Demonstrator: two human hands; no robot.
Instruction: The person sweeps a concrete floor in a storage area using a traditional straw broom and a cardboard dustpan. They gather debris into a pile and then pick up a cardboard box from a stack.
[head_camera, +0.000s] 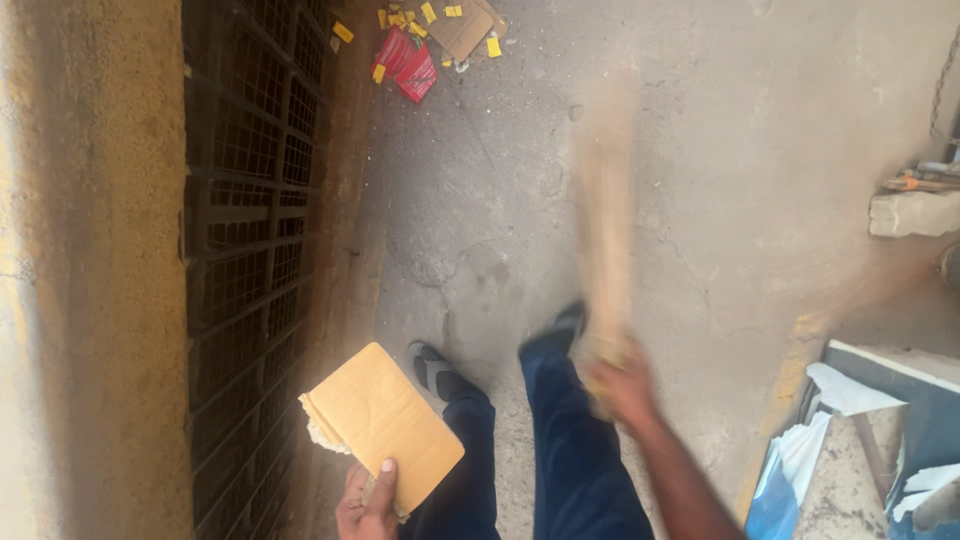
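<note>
My left hand (368, 502) grips the near corner of a flat piece of brown cardboard (380, 420) with a torn, ragged left edge, held low at the bottom of the view. My right hand (620, 385) is closed around the lower end of a long pale wooden stick (607, 215), which points away from me over the floor and is blurred by motion. Below both hands are my legs in dark blue trousers (560, 440) and dark shoes (437, 368) on the grey concrete floor (720, 150).
A dark metal grille (250, 200) stands along a rough yellowish wall (95, 270) on the left. Red packaging (407, 62), small yellow scraps and a cardboard piece lie on the floor far ahead. A blue-and-white panel (860, 440) and a pale block (915, 213) are on the right.
</note>
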